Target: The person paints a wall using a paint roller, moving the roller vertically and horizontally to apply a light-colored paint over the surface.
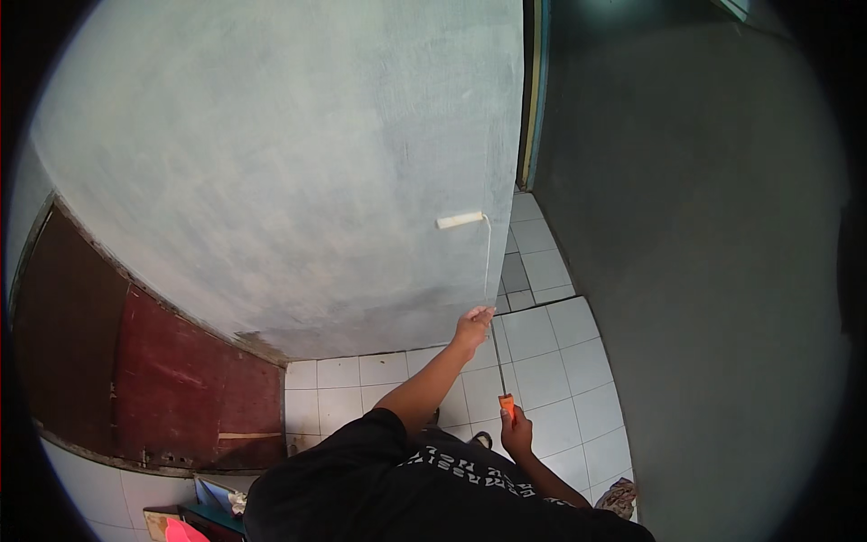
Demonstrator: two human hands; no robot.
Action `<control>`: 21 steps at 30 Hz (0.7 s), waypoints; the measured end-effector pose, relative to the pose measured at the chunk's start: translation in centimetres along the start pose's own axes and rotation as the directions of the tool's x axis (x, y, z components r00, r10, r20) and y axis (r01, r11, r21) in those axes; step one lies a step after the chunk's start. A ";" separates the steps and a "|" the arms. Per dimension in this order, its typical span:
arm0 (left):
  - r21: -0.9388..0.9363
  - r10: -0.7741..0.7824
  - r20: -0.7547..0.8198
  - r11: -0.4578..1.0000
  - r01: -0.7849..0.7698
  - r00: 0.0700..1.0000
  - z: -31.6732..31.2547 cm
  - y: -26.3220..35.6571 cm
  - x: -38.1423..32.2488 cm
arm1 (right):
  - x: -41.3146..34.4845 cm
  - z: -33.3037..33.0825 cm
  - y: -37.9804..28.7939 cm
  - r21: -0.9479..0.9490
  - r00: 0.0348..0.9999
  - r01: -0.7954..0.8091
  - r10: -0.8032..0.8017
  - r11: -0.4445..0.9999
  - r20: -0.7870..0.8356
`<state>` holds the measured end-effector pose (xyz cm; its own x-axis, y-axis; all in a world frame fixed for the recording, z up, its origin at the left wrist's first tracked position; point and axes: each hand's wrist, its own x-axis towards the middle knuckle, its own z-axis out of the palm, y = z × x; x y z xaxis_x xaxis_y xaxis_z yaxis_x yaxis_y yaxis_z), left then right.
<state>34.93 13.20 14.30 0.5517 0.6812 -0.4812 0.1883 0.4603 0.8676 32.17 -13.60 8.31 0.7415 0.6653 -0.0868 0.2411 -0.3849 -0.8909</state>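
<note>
A long-handled paint roller (pixel 459 220) with a pale sleeve lies against the grey-white wall (pixel 305 169), near its right edge. My left hand (pixel 475 327) grips the thin metal rod of the roller frame, partway down. Lower and to the right, my right hand (pixel 516 431) is closed around the orange handle (pixel 507 405). The pale wall shows streaky, uneven coating, with darker grey patches low down.
Pale floor tiles (pixel 535 345) run below the wall and through a gap at its right. A dark grey wall (pixel 704 271) rises at the right, with a crumpled cloth (pixel 617 498) at its foot. Red and brown panels (pixel 196 379) stand left; a pink object (pixel 183 531) lies lower left.
</note>
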 end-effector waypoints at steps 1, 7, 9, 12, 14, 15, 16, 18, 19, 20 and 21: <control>0.000 0.004 0.006 1.000 -0.004 1.000 0.7 1.5 -1.0 | 0.2 -0.3 -0.8 -0.009 1.000 -0.004 0.004 1.000 -0.026; 0.228 0.608 0.004 0.772 -0.593 0.794 1.9 18.3 -3.2 | 6.8 -1.7 -12.2 0.165 0.970 0.235 -0.221 0.958 -0.101; 0.256 0.768 -0.019 0.623 -0.739 0.641 2.3 23.7 -4.5 | 8.3 -2.9 -16.9 0.238 0.958 0.285 -0.270 0.929 -0.095; 0.273 0.811 -0.034 0.570 -0.775 0.585 2.9 26.9 -5.1 | 9.8 -4.0 -18.9 0.274 0.966 0.258 -0.243 0.927 -0.088; 0.284 0.820 -0.021 0.554 -0.783 0.572 3.1 26.0 -4.5 | 9.6 -4.4 -17.5 0.229 0.962 0.272 -0.255 0.934 -0.101; 0.326 0.846 -0.001 0.505 -0.799 0.534 2.9 23.8 -3.3 | 9.5 -4.6 -16.4 0.181 0.956 0.289 -0.272 0.940 -0.113; 0.368 0.869 0.020 0.453 -0.812 0.494 2.6 21.4 -2.3 | 9.0 -4.5 -14.8 0.183 0.954 0.293 -0.274 0.938 -0.121; 0.440 0.823 0.051 0.490 -0.752 0.566 2.5 15.1 -1.4 | 6.6 -3.6 -9.5 0.089 0.973 0.218 -0.209 0.972 -0.100; 0.452 0.775 0.033 0.552 -0.701 0.631 2.1 11.5 -0.8 | 5.1 -3.0 -6.9 0.080 0.979 0.194 -0.187 0.978 -0.084; 0.466 0.715 0.008 0.616 -0.636 0.699 1.5 7.4 -0.2 | 3.4 -2.7 -5.5 0.057 0.992 0.115 -0.112 0.992 -0.055; 0.526 0.611 0.001 0.673 -0.520 0.792 0.8 3.4 0.6 | 1.8 -2.1 -3.6 0.054 0.994 0.102 -0.100 0.993 -0.044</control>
<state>36.55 14.75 17.06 0.5530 0.8197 0.1490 0.2669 -0.3437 0.9003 33.98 -12.35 12.32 0.7408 0.6713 0.0222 0.2815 -0.2802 -0.9177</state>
